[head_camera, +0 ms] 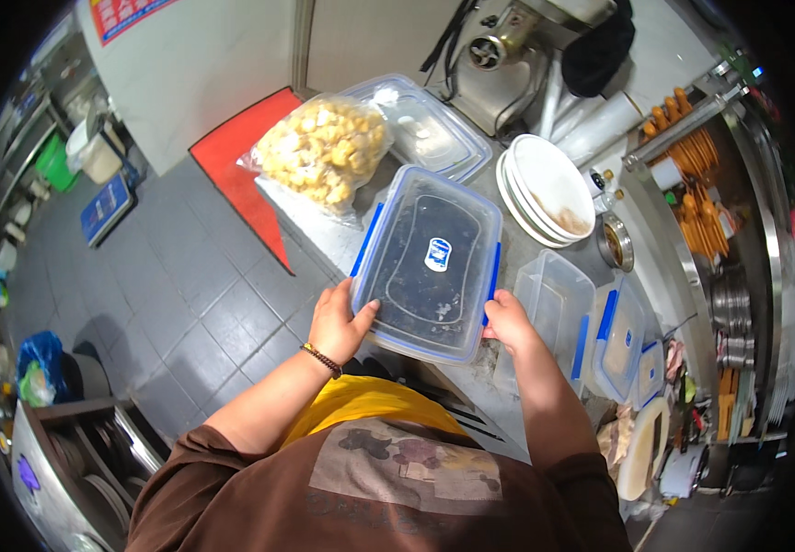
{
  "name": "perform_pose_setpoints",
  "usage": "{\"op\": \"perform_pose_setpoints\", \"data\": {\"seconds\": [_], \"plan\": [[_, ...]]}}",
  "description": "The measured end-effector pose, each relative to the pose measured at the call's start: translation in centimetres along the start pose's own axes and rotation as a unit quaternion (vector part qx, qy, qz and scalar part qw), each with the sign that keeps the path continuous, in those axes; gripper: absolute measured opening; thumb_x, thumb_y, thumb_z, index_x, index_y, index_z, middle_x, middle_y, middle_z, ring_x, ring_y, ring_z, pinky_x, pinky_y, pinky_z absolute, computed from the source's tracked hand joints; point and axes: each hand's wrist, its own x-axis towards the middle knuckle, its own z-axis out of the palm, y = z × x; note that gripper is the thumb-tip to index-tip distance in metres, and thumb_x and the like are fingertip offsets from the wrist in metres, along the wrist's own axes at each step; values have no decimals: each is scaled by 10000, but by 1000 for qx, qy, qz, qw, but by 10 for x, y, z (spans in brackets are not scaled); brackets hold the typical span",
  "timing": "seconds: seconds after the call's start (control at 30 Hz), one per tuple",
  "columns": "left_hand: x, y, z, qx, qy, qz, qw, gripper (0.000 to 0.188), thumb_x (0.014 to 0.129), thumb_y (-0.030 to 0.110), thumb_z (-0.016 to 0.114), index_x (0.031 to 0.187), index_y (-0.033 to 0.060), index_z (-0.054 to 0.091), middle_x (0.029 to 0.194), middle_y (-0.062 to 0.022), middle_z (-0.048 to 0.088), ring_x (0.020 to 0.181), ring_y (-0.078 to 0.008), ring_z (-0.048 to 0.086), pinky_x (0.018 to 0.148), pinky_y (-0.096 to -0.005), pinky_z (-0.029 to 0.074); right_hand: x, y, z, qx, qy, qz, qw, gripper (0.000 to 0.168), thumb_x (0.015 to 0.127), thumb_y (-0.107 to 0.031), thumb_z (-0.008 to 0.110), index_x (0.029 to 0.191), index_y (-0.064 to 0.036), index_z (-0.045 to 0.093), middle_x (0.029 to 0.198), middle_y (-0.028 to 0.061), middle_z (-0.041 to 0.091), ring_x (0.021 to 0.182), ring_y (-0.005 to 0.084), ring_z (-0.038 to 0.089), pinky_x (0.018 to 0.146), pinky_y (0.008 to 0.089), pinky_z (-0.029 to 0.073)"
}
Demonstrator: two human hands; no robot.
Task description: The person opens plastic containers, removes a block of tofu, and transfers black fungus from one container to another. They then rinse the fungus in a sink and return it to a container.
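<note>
A clear plastic food container with a lid and blue side clips is between my two hands, over the near edge of the counter. My left hand grips its near left corner, thumb on the lid. At the right side, by a blue clip, my right hand holds the rim. The lid bears a small label, and dark tones show through it. Beyond it sits a clear bag of yellow, chunky food pieces. A second clear lidded container lies behind that bag.
Stacked white bowls, an uncovered clear container and more blue-clipped boxes line the right. A steel meat grinder stands at the back. A red mat lies left of the counter; a blue scale is on the tiled floor.
</note>
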Motion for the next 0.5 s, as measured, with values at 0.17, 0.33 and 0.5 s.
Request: {"op": "perform_pose_setpoints", "data": {"seconds": [0.17, 0.33, 0.5], "plan": [[0, 0, 1, 7, -1, -2, 1000, 487, 767, 282, 614, 1121, -32, 499, 904, -212, 542, 854, -345, 521, 773, -393, 429, 17, 30, 1, 27, 74, 28, 997, 292, 847, -116, 400, 1100, 6, 481, 959, 153, 593, 807, 235, 607, 682, 363, 506], [2, 5, 0, 6, -1, -9, 1000, 451, 781, 248, 602, 1130, -20, 503, 981, -210, 539, 926, -322, 510, 823, -368, 412, 15, 42, 6, -150, 143, -140, 968, 465, 838, -306, 508, 1163, 25, 467, 1079, 221, 566, 1028, 319, 542, 866, 370, 422], [3, 6, -1, 30, 5, 6, 1000, 444, 782, 242, 591, 1128, -24, 509, 1058, -215, 535, 1014, -323, 498, 879, -372, 391, -1, 35, 36, -37, 141, -114, 983, 478, 788, -297, 585, 1151, -3, 485, 1075, 196, 576, 1022, 288, 552, 853, 358, 427]]}}
